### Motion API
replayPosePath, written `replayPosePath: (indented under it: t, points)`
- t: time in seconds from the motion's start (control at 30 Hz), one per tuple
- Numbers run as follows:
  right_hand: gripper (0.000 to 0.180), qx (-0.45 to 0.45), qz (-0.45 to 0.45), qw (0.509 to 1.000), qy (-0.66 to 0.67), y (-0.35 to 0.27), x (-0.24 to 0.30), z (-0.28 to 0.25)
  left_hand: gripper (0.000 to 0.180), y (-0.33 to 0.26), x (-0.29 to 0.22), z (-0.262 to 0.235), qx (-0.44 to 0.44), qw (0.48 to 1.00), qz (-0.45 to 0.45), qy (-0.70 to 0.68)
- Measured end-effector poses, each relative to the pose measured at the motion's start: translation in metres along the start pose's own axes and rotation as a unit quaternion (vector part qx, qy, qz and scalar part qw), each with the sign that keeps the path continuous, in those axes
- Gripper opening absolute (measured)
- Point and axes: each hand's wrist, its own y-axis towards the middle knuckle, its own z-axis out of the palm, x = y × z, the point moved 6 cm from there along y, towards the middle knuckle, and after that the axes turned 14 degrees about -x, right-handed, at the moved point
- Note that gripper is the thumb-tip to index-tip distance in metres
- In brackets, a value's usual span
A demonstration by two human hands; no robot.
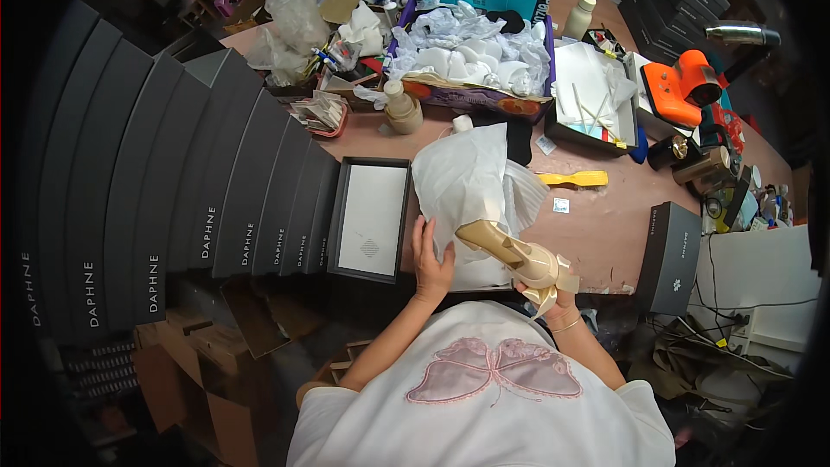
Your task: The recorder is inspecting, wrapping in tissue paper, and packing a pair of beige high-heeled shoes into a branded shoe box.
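Note:
My right hand (560, 301) grips a beige satin shoe (517, 255) with ribbon ties, tilted with one end toward the upper left. Beside the white tissue paper (458, 169), my left hand (432, 270) has its fingers apart and holds nothing. Its fingertips are at the paper's lower left edge; whether they touch it I cannot tell. The crumpled tissue lies beyond the shoe. Just left of that hand is a dark shoebox part (335, 229) with a white inside. Part of my right hand is hidden by the shoe and its ribbons.
Stacked dark shoeboxes (186, 182) line the left side. A purple-edged carton (551, 56) full of crumpled tissue stands at the back. Rightward are a yellow tool (575, 179), an orange device (674, 91) and a closed dark shoebox (668, 259). Beige bottles (401, 108) stand behind.

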Motion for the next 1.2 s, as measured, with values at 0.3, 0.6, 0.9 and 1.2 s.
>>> replayPosePath:
  t: [0.3,0.6,0.9,1.2]
  points:
    - [0.06,-0.033,-0.081,0.982,-0.168,-0.023,0.005,0.104,0.036,0.057,-0.098,-0.048,-0.008,0.974,0.204,-0.1]
    - [0.039,0.037,-0.179,0.896,-0.404,0.029,0.009,0.074,0.039,0.042,-0.15,-0.04,-0.062,0.943,0.276,-0.173]
    - [0.051,-0.008,-0.136,0.908,-0.396,0.051,0.099,0.018,0.079,-0.011,-0.048,-0.045,-0.099,0.953,-0.214,-0.188]
    - [0.058,0.154,-0.056,0.846,-0.507,0.011,0.064,0.056,0.046,-0.024,0.046,0.037,-0.153,0.786,-0.405,-0.441]
